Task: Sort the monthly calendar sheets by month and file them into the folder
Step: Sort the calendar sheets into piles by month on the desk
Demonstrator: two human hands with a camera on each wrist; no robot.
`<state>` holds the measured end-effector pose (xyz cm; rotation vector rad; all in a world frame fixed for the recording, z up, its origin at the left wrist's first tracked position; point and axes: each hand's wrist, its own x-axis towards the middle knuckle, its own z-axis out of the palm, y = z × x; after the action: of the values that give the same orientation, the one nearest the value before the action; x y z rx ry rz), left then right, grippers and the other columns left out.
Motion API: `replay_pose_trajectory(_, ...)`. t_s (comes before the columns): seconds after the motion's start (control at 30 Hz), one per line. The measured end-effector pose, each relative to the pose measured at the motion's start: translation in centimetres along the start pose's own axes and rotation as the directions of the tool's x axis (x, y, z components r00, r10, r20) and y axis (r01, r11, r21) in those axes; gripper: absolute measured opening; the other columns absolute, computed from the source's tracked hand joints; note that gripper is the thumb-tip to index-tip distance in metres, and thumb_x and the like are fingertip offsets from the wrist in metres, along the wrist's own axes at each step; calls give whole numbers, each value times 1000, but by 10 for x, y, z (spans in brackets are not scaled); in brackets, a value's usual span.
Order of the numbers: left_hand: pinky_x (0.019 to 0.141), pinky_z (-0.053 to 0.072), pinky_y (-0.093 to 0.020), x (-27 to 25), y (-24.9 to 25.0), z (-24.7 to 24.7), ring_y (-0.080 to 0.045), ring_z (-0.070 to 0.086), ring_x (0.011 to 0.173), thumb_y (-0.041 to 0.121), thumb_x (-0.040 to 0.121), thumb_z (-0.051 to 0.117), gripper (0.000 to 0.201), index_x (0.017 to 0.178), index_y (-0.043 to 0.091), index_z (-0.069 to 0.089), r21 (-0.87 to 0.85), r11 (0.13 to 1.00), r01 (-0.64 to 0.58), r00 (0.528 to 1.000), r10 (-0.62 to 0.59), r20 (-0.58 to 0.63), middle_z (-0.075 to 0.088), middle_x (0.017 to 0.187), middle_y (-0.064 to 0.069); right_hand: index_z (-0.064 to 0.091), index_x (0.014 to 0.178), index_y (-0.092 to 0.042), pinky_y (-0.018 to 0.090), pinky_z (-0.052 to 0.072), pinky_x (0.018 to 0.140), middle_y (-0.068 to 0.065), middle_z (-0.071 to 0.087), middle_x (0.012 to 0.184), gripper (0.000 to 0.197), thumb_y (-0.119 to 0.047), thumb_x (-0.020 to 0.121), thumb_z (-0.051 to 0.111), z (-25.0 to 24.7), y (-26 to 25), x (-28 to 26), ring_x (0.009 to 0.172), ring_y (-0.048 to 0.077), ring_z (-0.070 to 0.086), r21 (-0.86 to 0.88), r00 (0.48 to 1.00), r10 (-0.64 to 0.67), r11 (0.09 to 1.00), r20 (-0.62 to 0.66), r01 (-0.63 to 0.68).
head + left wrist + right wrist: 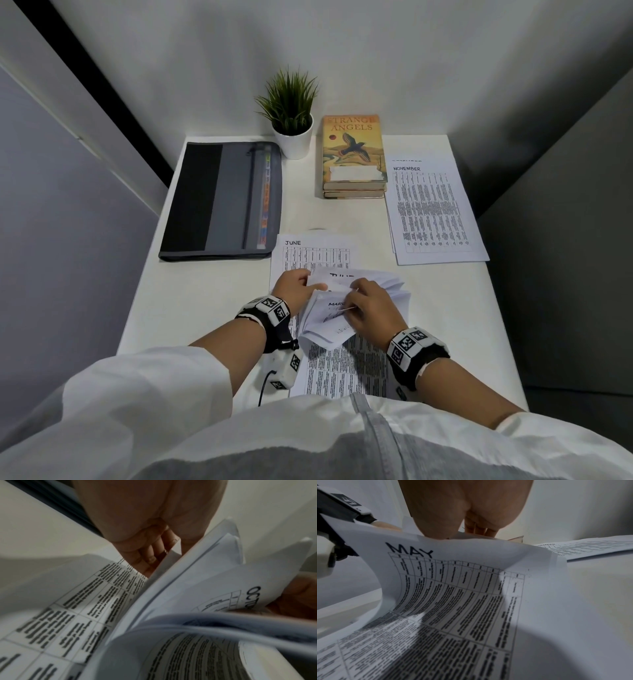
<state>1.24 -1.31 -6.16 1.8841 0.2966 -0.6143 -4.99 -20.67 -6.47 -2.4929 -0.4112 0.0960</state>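
A loose bundle of white calendar sheets (329,308) is lifted at its far end near the table's front edge, its pages fanned and curled. My left hand (296,282) grips the bundle's left edge, and my right hand (364,306) pinches the upper sheets from the right. An OCTOBER sheet (223,585) shows in the left wrist view, a MAY sheet (453,588) in the right wrist view. A JUNE sheet (315,251) lies flat just beyond my hands. A NOVEMBER pile (433,212) lies at the right. The dark grey folder (222,198) lies closed at the back left.
A small potted plant (291,113) stands at the back centre. Beside it, two stacked books (354,157) sit against the wall. The white table (191,301) is boxed in by grey walls on three sides. A sensor cable (265,387) hangs below my left wrist.
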Motion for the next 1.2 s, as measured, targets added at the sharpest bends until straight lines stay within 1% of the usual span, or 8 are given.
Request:
replay_pose_trajectory(0.13, 94, 47, -36, -3, -3, 1, -22, 55, 105, 25, 70, 86, 74, 123, 29, 34, 65, 990, -126, 991, 129, -38, 49, 120, -4, 70, 84, -10, 36, 50, 70, 8, 57, 108, 5, -12, 80, 70, -4, -1, 4, 82, 26, 58, 17, 1000, 15, 1000, 23, -16)
replay_pose_trajectory(0.3, 94, 45, -31, -2, -4, -3, -17, 54, 96, 27, 83, 75, 16, 87, 22, 60, 295, 930, -219, 975, 217, 41, 53, 107, 0, 69, 92, -9, 37, 50, 70, 7, 50, 122, 9, -14, 84, 66, -12, -2, 9, 82, 28, 60, -16, 992, 12, 1000, 126, -10)
replay_pose_trajectory(0.37, 89, 48, -34, 2, -6, -3, -22, 57, 87, 20, 87, 70, 29, 65, 13, 53, 295, 934, -200, 979, 204, 19, 56, 93, -4, 69, 99, -9, 39, 50, 73, 7, 49, 125, 15, -16, 87, 64, -18, -2, 12, 85, 29, 60, -41, 985, 3, 999, 174, 5)
replay_pose_trajectory(0.47, 69, 46, -27, 2, -3, -4, -14, 52, 67, 20, 89, 69, 19, 73, 9, 65, 200, 969, -141, 990, 140, 23, 59, 76, 1, 68, 105, -7, 38, 48, 76, 7, 50, 123, 21, -16, 87, 65, -29, -4, 17, 88, 29, 60, -61, 976, -3, 998, 218, 16)
replay_pose_trajectory(0.67, 54, 40, -18, -2, 0, -7, -11, 48, 56, 20, 88, 69, 9, 81, 13, 69, 52, 996, -78, 995, 75, 64, 56, 66, 2, 68, 108, -11, 25, 40, 82, 4, 63, 110, 23, -15, 85, 67, -34, -10, 32, 103, 23, 57, -104, 897, 25, 994, 441, 23)
replay_pose_trajectory(0.83, 72, 42, -28, -7, -4, -1, -15, 53, 72, 22, 89, 67, 12, 79, 16, 65, 27, 993, -118, 992, 117, 43, 60, 79, -1, 67, 112, -11, 27, 45, 90, 3, 66, 112, 26, -16, 87, 67, -26, -14, 38, 105, 21, 59, -129, 846, 76, 992, 527, -8)
replay_pose_trajectory(1.03, 61, 45, -25, -12, -9, 7, -16, 59, 73, 34, 90, 65, 17, 84, 18, 64, 350, 905, -241, 970, 235, 61, 64, 76, 7, 67, 113, -8, 36, 45, 91, 7, 55, 116, 29, -18, 87, 67, -22, -11, 31, 108, 24, 51, -131, 888, 46, 991, 458, 16)
replay_pose_trajectory(1.2, 82, 49, -30, -12, -6, 8, -26, 62, 93, 19, 93, 61, 21, 106, 4, 69, 405, 877, -258, 964, 259, 52, 69, 102, -9, 65, 101, -6, 38, 46, 87, 9, 46, 126, 14, -10, 89, 58, -28, -1, 27, 113, 28, 43, -175, 970, 39, 985, 238, 4)
